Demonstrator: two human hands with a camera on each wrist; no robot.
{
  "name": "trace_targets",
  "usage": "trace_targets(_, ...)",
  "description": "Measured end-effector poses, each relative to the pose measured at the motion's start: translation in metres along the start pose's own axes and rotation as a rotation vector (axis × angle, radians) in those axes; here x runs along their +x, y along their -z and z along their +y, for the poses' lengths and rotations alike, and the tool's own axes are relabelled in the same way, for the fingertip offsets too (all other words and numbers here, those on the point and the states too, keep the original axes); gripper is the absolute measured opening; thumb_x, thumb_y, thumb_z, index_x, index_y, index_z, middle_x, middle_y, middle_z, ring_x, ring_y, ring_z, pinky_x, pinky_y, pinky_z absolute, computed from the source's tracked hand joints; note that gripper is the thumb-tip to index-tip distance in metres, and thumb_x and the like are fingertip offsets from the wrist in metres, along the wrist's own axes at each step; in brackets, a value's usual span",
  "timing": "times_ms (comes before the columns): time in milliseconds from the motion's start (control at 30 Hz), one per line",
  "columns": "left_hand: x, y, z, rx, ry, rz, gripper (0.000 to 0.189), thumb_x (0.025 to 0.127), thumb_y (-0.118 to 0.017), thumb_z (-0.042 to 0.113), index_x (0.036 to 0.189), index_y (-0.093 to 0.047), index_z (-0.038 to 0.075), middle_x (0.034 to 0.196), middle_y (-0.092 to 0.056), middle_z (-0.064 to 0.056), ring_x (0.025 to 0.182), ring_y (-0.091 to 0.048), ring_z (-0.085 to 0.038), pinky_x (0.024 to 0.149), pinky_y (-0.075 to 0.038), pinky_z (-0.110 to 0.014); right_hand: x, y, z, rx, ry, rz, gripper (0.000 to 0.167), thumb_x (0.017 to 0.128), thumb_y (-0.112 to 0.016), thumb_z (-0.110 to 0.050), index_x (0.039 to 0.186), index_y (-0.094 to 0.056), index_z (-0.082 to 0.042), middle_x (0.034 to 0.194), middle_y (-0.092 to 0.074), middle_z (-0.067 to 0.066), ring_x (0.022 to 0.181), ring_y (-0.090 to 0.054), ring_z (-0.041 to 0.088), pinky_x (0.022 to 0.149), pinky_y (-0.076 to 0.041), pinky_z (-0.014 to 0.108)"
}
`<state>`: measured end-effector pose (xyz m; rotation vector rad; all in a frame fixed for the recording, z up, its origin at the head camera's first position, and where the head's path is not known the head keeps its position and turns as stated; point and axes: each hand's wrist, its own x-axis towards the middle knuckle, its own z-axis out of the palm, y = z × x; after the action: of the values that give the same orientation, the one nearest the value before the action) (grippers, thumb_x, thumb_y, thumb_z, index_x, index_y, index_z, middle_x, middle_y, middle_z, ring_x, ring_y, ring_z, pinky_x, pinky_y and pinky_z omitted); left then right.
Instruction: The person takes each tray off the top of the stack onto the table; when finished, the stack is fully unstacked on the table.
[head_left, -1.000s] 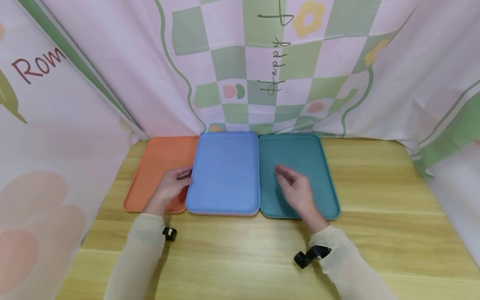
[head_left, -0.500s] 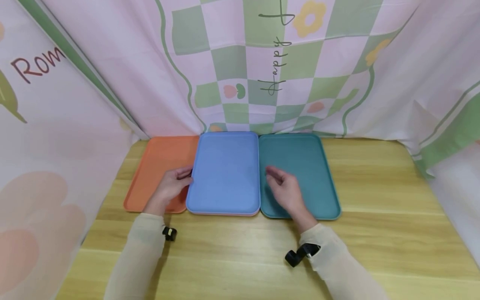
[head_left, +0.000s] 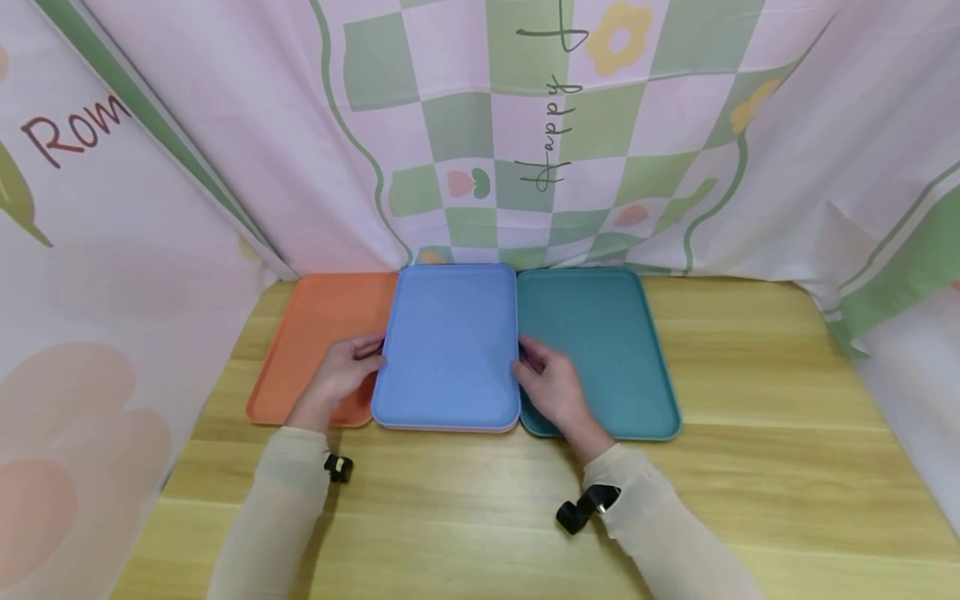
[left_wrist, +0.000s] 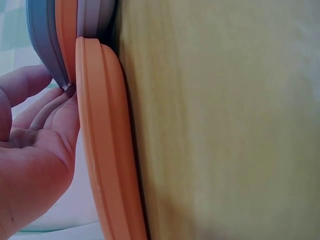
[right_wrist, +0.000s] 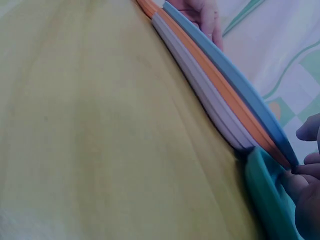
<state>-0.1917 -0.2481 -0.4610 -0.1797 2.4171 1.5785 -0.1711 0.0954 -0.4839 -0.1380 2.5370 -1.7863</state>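
A blue tray (head_left: 452, 346) lies in the middle on an orange tray (right_wrist: 215, 80) and a pale lilac tray (right_wrist: 200, 87), as the right wrist view shows. My left hand (head_left: 345, 369) grips its left edge: the thumb sits at the rim and the fingers reach under it in the left wrist view. At the right edge, my right hand (head_left: 551, 383) touches the rim with its fingertips. Its thumb stands a little off the tray in the right wrist view. Beneath the hands lie another orange tray (head_left: 318, 312) on the left and a teal tray (head_left: 600, 333) on the right.
The trays stand in a row at the back of a wooden table (head_left: 450, 517). A printed curtain (head_left: 525, 125) hangs right behind them, and more cloth (head_left: 112, 292) closes off the left side. A black wrist camera (head_left: 577, 512) sits on my right sleeve.
My right hand has moved left across the teal tray to the blue tray's right edge. My left hand and the trays have stayed in place.
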Motion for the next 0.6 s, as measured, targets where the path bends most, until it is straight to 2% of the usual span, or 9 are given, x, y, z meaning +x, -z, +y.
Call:
trace_targets(167, 0.0006, -0.0013, 0.0003, -0.005, -0.006, -0.001, 0.054, 0.107, -0.062, 0.006, 0.159, -0.050, -0.001, 0.162, -0.052, -0.024, 0.155, -0.048, -0.035, 0.123, -0.048, -0.048, -0.0018, -0.0052, 0.0018, 0.001, -0.017, 0.006, 0.055, 0.102, -0.068, -0.002, 0.154, -0.053, 0.008, 0.154, -0.058, 0.029, 0.141, -0.062, 0.039, 0.114, -0.055, 0.047)
trace_targets(333, 0.0016, -0.0009, -0.0004, -0.011, -0.009, 0.001, 0.054, 0.107, -0.062, 0.005, 0.159, -0.049, -0.002, 0.162, -0.052, -0.025, 0.155, -0.047, -0.036, 0.125, -0.045, -0.050, -0.0047, -0.0078, 0.0003, -0.054, -0.006, 0.016, 0.054, 0.102, -0.067, -0.002, 0.154, -0.054, 0.006, 0.155, -0.057, 0.026, 0.139, -0.063, 0.038, 0.112, -0.056, 0.049)
trace_targets(600, 0.0015, 0.0011, -0.0015, -0.022, 0.025, -0.002, 0.055, 0.106, -0.062, 0.005, 0.160, -0.049, 0.001, 0.163, -0.052, -0.022, 0.156, -0.047, -0.034, 0.125, -0.045, -0.049, -0.0060, -0.0099, -0.0038, -0.105, -0.012, 0.037, 0.052, 0.101, -0.065, -0.001, 0.152, -0.057, 0.003, 0.154, -0.060, 0.022, 0.139, -0.064, 0.037, 0.111, -0.058, 0.050)
